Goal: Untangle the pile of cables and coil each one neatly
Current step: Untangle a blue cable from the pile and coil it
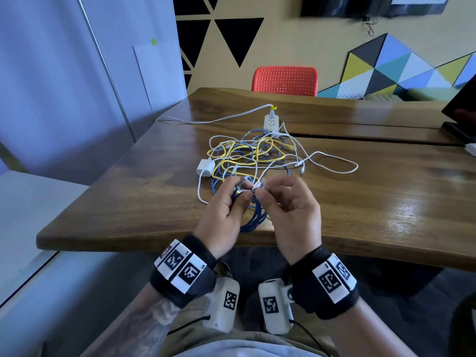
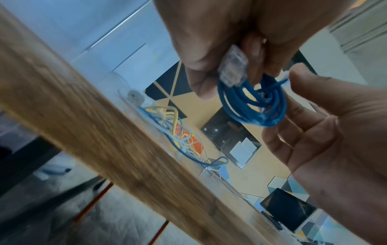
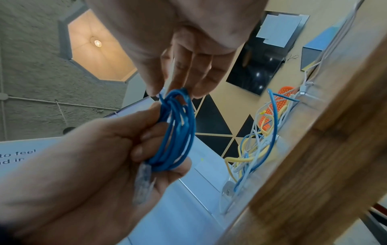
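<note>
A blue network cable point(image 1: 253, 218) is wound into a small coil just above the table's near edge. My left hand point(image 1: 226, 202) grips the coil point(image 2: 251, 102), and its clear plug point(image 2: 232, 69) lies against the fingers. My right hand point(image 1: 283, 199) pinches the cable's other end at the top of the coil point(image 3: 178, 94) between thumb and fingertips. Behind the hands lies the tangled pile point(image 1: 252, 155) of yellow, blue and white cables, with a white charger point(image 1: 205, 168) at its left.
A white power strip point(image 1: 271, 122) sits behind the pile, its cord running left off the wooden table point(image 1: 360, 202). An orange chair point(image 1: 284, 79) stands at the far side. A dark screen point(image 1: 461, 109) stands at the table's right edge.
</note>
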Demonstrator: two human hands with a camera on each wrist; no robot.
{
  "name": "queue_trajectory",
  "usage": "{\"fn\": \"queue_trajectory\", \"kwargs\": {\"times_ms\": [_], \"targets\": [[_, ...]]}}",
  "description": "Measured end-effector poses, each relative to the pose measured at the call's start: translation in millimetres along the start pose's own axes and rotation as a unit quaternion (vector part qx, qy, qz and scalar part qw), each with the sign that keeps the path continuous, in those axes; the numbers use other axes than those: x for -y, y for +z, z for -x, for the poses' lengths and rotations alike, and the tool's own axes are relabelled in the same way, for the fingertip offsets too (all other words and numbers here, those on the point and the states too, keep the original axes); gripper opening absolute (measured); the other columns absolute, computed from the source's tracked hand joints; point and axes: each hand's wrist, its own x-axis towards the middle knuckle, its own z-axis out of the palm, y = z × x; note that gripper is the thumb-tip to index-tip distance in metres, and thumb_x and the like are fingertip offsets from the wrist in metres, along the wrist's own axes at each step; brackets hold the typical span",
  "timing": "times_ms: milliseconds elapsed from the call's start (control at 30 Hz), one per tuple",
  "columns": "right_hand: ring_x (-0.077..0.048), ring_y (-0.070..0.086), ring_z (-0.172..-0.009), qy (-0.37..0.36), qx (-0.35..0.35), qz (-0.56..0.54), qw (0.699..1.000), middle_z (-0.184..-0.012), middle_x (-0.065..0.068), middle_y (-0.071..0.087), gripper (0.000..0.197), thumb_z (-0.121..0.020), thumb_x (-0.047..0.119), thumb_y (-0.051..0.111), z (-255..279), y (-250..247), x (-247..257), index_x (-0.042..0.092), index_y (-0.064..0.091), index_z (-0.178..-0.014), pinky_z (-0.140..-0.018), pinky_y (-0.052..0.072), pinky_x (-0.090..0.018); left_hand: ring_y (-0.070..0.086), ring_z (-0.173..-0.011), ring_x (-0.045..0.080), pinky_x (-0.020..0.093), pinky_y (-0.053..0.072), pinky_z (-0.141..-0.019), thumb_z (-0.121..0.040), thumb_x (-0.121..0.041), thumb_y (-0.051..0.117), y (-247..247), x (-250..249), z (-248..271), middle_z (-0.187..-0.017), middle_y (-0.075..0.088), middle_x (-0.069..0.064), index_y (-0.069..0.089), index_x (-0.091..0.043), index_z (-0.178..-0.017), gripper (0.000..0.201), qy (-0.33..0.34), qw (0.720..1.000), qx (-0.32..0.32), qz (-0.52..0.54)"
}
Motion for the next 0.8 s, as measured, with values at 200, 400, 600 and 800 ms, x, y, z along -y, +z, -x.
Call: {"fn": "queue_trajectory", "kwargs": {"times_ms": [200,400,600,800], "targets": [[-0.018,0.069,-0.078,-0.017,0.058,0.059,0.996,-0.083,0.004,0.072,0.013,-0.090,0.007,0.074,-5,-5,5,0.020,0.070,-0.089,-0.069,0.056,-0.040,0.051,-0.066,-0.007,0.009,0.037,-0.065,-0.101,-0.010,0.053,-4,-7,-2,-0.077,0.057,-0.026,0.047,-0.008,-0.128,0.027,0.013,0.999,0.021,-0.040],[-0.013,0.062,-0.076,-0.024,0.123,0.103,0.987,-0.080,0.007,0.066,0.015,-0.091,0.006,0.071,-14,-11,11,0.019,0.067,-0.087,-0.070,0.052,-0.030,0.049,-0.064,0.005,0.023,0.039,-0.063,-0.103,-0.019,0.051,-8,-7,-1,-0.074,0.053,-0.020,0.045,-0.018,-0.131,0.029,0.030,0.996,0.048,-0.065],[-0.009,0.060,-0.073,0.018,0.117,0.055,0.991,-0.078,0.007,0.066,0.010,-0.091,0.004,0.071,-15,-11,9,0.013,0.067,-0.090,-0.068,0.051,-0.035,0.062,-0.076,0.023,0.050,0.051,-0.069,-0.102,-0.028,0.049,-10,-8,1,-0.084,0.062,-0.001,0.041,-0.028,-0.133,0.032,0.044,0.988,0.042,-0.138],[-0.009,0.059,-0.069,0.031,0.138,0.065,0.988,-0.078,0.002,0.068,0.009,-0.092,0.005,0.071,-18,-16,9,0.014,0.070,-0.090,-0.066,0.050,-0.035,0.063,-0.075,0.021,0.048,0.051,-0.066,-0.102,-0.025,0.050,-11,-12,2,-0.088,0.063,-0.001,0.040,-0.025,-0.134,0.033,0.061,0.979,0.044,-0.188]]}}
